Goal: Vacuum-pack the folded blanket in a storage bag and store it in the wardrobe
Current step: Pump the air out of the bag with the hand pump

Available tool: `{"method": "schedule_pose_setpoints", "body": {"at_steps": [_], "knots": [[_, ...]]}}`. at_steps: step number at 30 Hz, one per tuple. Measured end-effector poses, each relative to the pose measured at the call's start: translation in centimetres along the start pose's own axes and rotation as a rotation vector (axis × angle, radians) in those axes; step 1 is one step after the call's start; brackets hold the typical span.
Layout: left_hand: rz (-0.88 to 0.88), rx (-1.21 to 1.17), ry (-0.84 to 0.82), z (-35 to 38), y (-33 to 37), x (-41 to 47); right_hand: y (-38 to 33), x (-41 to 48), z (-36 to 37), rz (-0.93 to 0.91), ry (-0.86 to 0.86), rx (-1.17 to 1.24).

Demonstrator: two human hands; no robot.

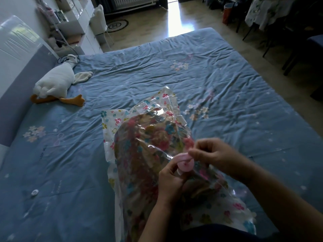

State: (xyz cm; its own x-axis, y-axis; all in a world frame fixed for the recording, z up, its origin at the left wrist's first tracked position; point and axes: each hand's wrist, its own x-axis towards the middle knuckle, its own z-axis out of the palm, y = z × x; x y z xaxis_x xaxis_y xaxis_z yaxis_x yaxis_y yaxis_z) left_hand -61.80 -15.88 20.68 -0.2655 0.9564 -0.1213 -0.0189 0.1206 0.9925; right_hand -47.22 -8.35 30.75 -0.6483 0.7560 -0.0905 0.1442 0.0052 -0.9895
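Observation:
A clear storage bag (pixel 111 130) printed with small flowers lies on the blue bed, running from the middle toward the near edge. Inside it a folded floral blanket (pixel 146 149) shows through the plastic. A round pink valve (pixel 185 165) sits on the bag's top face near me. My left hand (pixel 170 182) grips the bag and the valve's lower edge from below. My right hand (pixel 211 156) pinches the pink valve cap at its upper side.
The bed sheet (pixel 157 75) is blue and wrinkled. A white plush goose (pixel 56 82) lies at the left by the headboard. A small white clip (pixel 34 192) rests on the sheet at the near left. Shelves, a chair and a table stand beyond the bed.

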Motion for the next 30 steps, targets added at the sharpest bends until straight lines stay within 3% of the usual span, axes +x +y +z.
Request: {"method": "schedule_pose_setpoints", "body": {"at_steps": [2,5,8,11,15,18,24,30], "knots": [[0.011,0.025,0.007,-0.1,-0.2,0.0,2.2,0.1,0.5,0.102,0.022,-0.138],[0.02,0.033,0.004,-0.4,0.0,0.2,0.0,-0.2,0.2,-0.007,0.046,-0.139],[-0.006,0.042,-0.03,-0.4,0.1,0.2,-4.8,-0.8,-0.7,-0.189,-0.036,0.121],[0.005,0.041,-0.017,-0.1,0.2,0.2,-5.0,-0.7,-1.2,-0.221,-0.041,0.282],[0.017,0.019,0.0,-0.1,-0.1,0.4,0.4,0.2,0.0,0.065,-0.004,-0.043],[0.032,0.018,-0.004,-0.2,0.0,0.4,1.3,0.1,0.2,0.065,0.015,-0.149],[0.007,0.026,-0.017,-0.2,0.1,0.6,-5.0,-0.7,-1.4,-0.244,-0.033,0.302],[0.032,0.046,0.0,-0.1,-0.4,0.6,2.2,0.1,0.3,0.127,0.027,-0.102]]}}
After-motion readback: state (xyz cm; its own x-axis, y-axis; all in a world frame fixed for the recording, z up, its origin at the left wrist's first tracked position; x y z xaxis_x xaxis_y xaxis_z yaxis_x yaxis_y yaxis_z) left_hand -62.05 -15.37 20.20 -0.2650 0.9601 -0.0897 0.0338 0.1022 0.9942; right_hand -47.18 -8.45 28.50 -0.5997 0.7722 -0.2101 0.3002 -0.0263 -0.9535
